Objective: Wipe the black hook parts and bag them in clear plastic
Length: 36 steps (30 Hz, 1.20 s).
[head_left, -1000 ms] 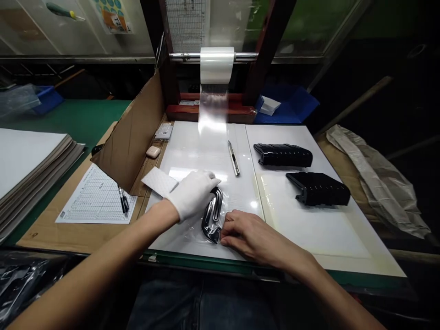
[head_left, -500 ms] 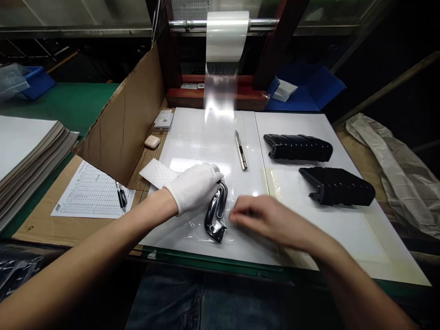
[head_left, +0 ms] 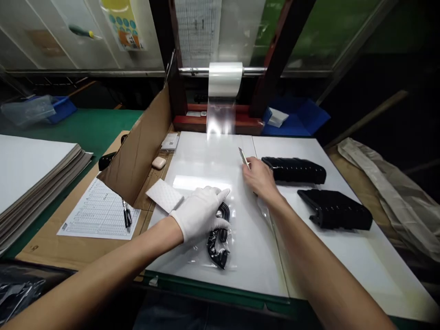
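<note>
My left hand (head_left: pixel 202 208), in a white glove, is closed around the upper end of a glossy black curved part (head_left: pixel 217 254), with its thumb across it. The part lies on the white board (head_left: pixel 254 256), inside clear plastic film (head_left: pixel 233 259). Further up and to the right, my bare right hand (head_left: pixel 259 178) grips a utility knife (head_left: pixel 243 157), its tip pointing away from me. Beside my left wrist rests a white textured pad (head_left: pixel 165 196), partly under the hand.
A film roll (head_left: pixel 225 79) hangs on a metal bar at the back, its film trailing onto the board. Two black ribbed parts (head_left: pixel 294 170) (head_left: pixel 337 210) lie at right. To the left are an upright cardboard sheet (head_left: pixel 140 142), a printed form (head_left: pixel 96 213) with pens (head_left: pixel 126 215), and a paper stack (head_left: pixel 37 178).
My right hand has moved up and away from beside the curved part and picked up the utility knife. My left hand stays on the part. The camera view has tilted up.
</note>
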Available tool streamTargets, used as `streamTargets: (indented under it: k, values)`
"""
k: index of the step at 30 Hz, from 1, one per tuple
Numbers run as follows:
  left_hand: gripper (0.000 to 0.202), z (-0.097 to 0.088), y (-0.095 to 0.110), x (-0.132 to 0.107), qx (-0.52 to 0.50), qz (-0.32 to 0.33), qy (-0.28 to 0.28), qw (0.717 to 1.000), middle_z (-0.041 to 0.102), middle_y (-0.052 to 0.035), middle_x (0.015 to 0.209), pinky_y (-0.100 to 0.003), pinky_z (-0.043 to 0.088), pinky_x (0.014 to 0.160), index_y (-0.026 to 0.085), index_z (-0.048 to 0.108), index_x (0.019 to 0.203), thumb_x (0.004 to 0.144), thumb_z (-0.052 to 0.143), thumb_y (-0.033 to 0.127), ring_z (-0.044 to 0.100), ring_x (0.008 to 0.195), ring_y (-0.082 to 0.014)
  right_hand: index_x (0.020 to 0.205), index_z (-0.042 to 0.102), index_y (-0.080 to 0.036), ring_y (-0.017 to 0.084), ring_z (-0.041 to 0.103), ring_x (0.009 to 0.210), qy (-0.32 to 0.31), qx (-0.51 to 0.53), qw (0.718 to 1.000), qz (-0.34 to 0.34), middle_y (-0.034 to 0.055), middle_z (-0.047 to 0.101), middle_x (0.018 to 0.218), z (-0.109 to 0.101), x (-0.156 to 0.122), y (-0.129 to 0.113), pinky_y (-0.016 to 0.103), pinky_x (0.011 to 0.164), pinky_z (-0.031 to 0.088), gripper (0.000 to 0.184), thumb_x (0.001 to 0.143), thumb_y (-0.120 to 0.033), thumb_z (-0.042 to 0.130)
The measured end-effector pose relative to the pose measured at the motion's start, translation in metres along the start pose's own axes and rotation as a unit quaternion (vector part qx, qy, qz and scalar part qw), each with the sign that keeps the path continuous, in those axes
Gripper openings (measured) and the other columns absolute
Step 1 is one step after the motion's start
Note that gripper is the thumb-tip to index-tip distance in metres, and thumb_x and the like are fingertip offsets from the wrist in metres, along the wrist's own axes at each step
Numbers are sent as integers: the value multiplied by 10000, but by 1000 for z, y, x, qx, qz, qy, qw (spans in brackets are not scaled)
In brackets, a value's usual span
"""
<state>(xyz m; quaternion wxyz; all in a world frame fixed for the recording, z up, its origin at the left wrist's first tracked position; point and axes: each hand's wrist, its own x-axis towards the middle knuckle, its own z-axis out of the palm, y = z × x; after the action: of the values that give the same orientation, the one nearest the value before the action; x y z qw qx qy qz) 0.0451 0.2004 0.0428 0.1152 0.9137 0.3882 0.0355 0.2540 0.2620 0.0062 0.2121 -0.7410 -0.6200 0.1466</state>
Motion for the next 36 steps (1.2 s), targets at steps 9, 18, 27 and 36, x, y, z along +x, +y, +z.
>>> streamTargets:
  k: [9,18,27,36]
  values:
    - [887,-14,-89,56,-82,-69,77,991,466,-172,1534,-406,401,1119,170,266,1572,845,736,366,458,1397,-289,1057,720,-282,212,664,913,-57,-26,977,-206,15,701,1071,-44,-2,-16,369,825,491,182,970,-286,560]
    - [1126,12,-124,75,-71,-83,-32,994,203,-217,1660,-481,216,1211,193,206,1602,712,736,634,141,1540,-389,1045,750,-268,233,612,815,-90,-109,956,-256,63,676,1013,-17,25,-24,373,698,453,275,979,-200,492]
    - [1119,11,-125,76,-79,-86,-38,992,213,-191,1665,-553,209,1198,230,195,1610,721,707,675,145,1526,-440,1145,736,-279,278,648,874,-72,-132,977,-153,91,674,1142,-49,-7,7,441,776,490,331,931,-190,499]
    - [544,-1,-110,63,-132,-75,-3,988,465,-136,1511,-582,359,1130,178,509,1415,950,620,438,485,1346,-319,804,749,-212,330,456,1351,-26,112,988,-101,101,617,1342,10,-24,-6,545,1129,345,241,885,-423,665]
